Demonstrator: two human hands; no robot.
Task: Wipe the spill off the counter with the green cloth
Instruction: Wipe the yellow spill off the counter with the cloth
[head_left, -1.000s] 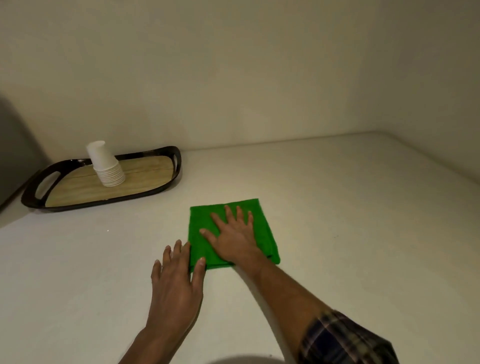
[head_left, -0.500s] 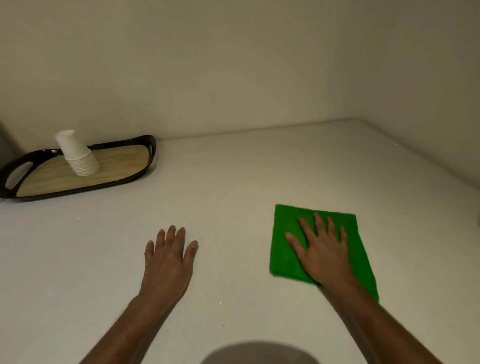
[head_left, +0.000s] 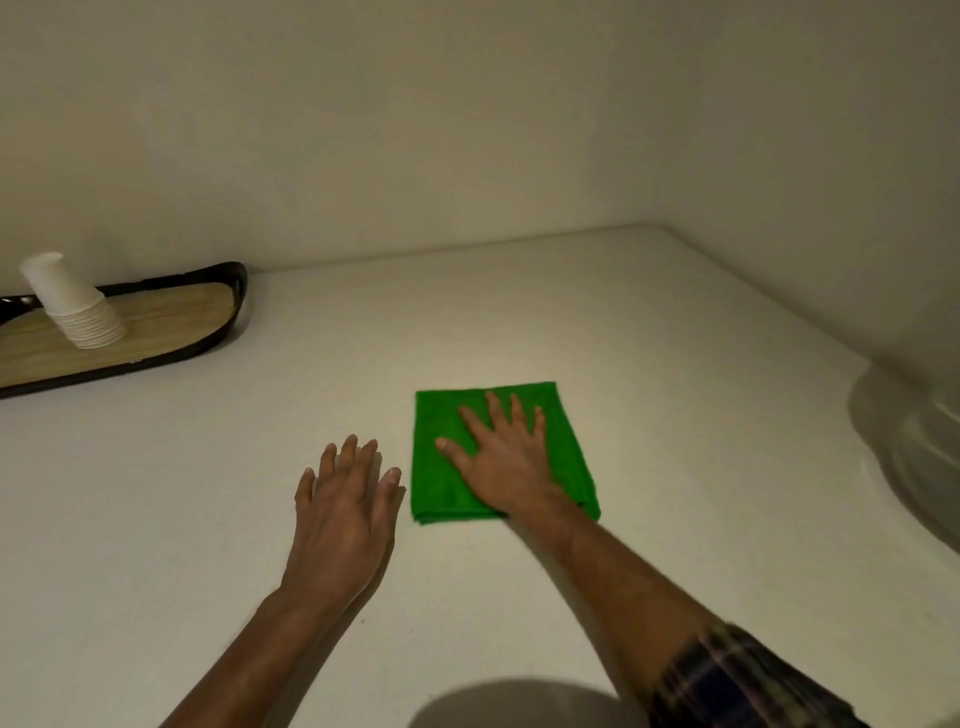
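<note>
A folded green cloth (head_left: 569, 436) lies flat on the white counter (head_left: 675, 322), just right of centre. My right hand (head_left: 506, 460) presses down on it, palm flat and fingers spread, covering its middle. My left hand (head_left: 343, 514) rests flat on the bare counter just left of the cloth, fingers apart, a small gap from the cloth's left edge. No spill is visible on the counter surface.
At the back left, a black-rimmed wooden tray (head_left: 236, 291) holds a stack of white paper cups (head_left: 72, 306). A white sink basin (head_left: 914, 457) curves in at the right edge. Walls close off the back and right sides.
My right hand slid the cloth to the right, away from my left hand, and has now brought it back left, close to the left hand. The left hand stayed planted.
</note>
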